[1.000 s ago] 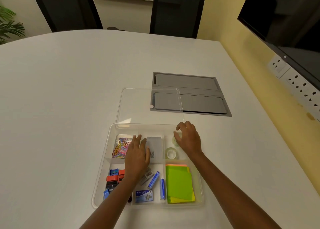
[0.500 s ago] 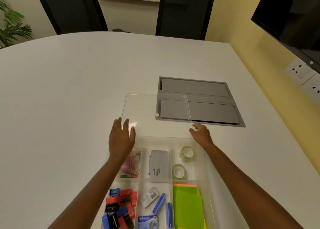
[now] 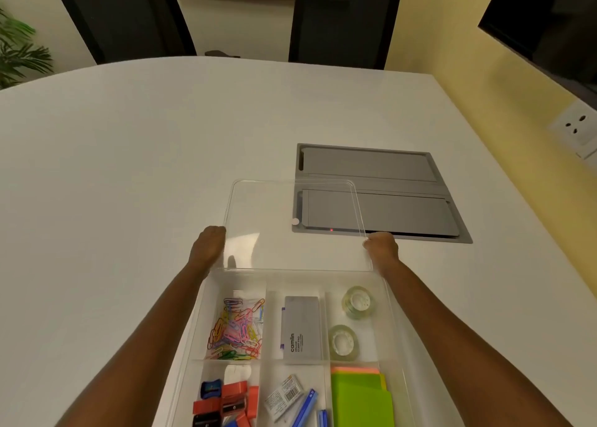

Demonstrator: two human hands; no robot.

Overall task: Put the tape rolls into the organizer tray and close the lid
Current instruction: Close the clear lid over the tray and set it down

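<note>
Two clear tape rolls [image 3: 358, 302] [image 3: 343, 342] lie in the back right compartment of the clear organizer tray [image 3: 392, 300]. The clear lid [image 3: 274, 220] lies just behind the tray, partly over a grey panel. My left hand [image 3: 208, 249] grips the lid's left edge near its front corner. My right hand [image 3: 381, 249] grips the lid's right edge at the front corner. Whether the lid is off the table, I cannot tell.
Other tray compartments hold coloured paper clips [image 3: 237, 329], a grey stamp pad [image 3: 302, 328], green sticky notes [image 3: 361, 397], sharpeners [image 3: 226, 401] and staple boxes [image 3: 303, 404]. A grey cable hatch [image 3: 387, 181] is set into the white table [image 3: 129, 168]. Two dark chairs stand at the far edge.
Both hands left the tray compartments and moved forward to the lid, now gripping its side edges. The camera has come closer and lower over the tray.
</note>
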